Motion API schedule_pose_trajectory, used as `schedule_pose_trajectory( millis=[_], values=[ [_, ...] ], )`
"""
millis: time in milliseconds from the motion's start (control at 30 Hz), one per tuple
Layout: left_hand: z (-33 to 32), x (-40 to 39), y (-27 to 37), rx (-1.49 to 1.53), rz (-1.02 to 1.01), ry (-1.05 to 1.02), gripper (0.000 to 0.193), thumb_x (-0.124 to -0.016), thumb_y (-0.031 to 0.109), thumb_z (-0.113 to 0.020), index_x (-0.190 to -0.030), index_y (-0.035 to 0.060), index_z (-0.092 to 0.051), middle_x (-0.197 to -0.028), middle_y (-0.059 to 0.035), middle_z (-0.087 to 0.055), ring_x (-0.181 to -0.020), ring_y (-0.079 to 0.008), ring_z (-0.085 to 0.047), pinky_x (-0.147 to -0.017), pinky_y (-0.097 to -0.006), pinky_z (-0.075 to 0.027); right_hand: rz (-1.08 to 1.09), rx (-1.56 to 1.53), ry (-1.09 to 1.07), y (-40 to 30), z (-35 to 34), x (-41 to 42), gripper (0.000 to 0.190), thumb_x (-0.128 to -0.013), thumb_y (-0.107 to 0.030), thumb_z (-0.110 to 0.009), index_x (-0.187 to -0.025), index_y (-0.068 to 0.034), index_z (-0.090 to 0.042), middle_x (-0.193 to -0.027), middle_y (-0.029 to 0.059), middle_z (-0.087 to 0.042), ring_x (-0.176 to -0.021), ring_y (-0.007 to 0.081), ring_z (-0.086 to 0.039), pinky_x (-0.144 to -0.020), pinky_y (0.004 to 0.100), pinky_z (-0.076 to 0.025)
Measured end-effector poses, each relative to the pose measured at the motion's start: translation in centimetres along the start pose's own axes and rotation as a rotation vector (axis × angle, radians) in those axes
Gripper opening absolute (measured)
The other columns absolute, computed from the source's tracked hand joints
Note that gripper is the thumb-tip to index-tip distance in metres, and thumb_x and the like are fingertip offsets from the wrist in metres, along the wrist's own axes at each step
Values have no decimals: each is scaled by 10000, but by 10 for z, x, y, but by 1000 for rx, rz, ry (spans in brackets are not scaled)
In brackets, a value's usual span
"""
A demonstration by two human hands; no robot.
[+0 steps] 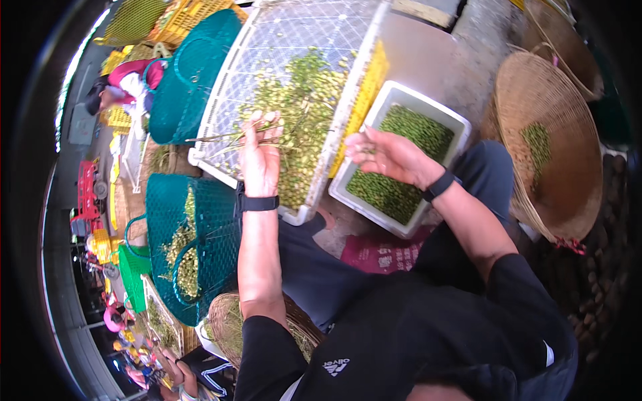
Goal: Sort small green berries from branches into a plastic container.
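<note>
My left hand [261, 153] holds a few thin stems [220, 136] over a large white mesh-bottomed tray [311, 30]. Pale green-yellow small fruits and leafy sprigs [306, 95] are heaped in the tray under and beyond that hand. My right hand [393, 155] hovers over the near-left part of a white plastic tub [464, 120], its fingers loosely curled. A small greenish spot shows at those fingers, too blurred to tell what it is. Darker green small fruits [419, 128] fill much of the tub.
Right of my knee leans a wide woven basket [562, 100] with some green fruits. Teal woven baskets [215, 240] stand on the left, one holding fruit sprigs. A yellow crate [371, 90] is beneath the tray. Other people [133, 82] sit at the left. A wicker basket [225, 321] is by my left elbow.
</note>
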State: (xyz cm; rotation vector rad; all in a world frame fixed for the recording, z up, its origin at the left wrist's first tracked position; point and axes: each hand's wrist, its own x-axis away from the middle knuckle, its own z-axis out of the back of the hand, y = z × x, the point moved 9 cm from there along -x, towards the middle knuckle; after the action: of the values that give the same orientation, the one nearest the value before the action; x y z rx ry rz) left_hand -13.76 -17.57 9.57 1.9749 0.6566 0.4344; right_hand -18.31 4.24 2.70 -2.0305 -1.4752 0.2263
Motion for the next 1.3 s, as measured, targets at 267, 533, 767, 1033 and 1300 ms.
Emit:
schedule_pose_trajectory(
  millis=[267,533,767,1033,1300],
  values=[
    [-36,55,-46,47,87,40,310,-958,268,-409,-1124,24,-503,-1041,-119,-585,-1003,-235,-561,-791,-332,-465,6,-95,-93,-12,0,23,520,-952,-428,-334,-1156,18,-505,-1065,110,-586,-980,195,-568,-880,337,-457],
    [-37,84,-84,67,169,64,255,-924,266,-487,-1081,74,-545,-1002,-66,-591,-1017,-210,-542,-801,-321,-430,159,366,211,-5,24,48,208,-901,-233,-549,-971,-49,-619,-765,-24,-581,-535,19,-427,-468,158,-349],
    [-59,96,-107,41,159,-29,241,-954,203,-424,-1124,43,-481,-1015,-95,-582,-986,-207,-571,-767,-305,-464,419,795,205,-18,22,34,211,-853,-182,-617,-982,-16,-638,-778,-8,-605,-615,51,-494,-531,220,-407],
    [-78,111,-118,-22,171,-71,238,-906,74,-475,-1136,31,-517,-986,-53,-552,-852,-133,-520,-683,-242,-406,394,1073,474,-23,27,41,260,-754,-238,-703,-855,-6,-641,-690,143,-619,-623,202,-599,-587,325,-469],
    [-72,105,-125,18,204,-115,164,-933,119,-474,-1066,59,-548,-949,-33,-565,-840,-91,-521,-734,-247,-443,426,1112,374,-21,33,30,286,-756,-271,-685,-869,-15,-628,-691,165,-611,-631,263,-611,-576,354,-469]
  ],
)
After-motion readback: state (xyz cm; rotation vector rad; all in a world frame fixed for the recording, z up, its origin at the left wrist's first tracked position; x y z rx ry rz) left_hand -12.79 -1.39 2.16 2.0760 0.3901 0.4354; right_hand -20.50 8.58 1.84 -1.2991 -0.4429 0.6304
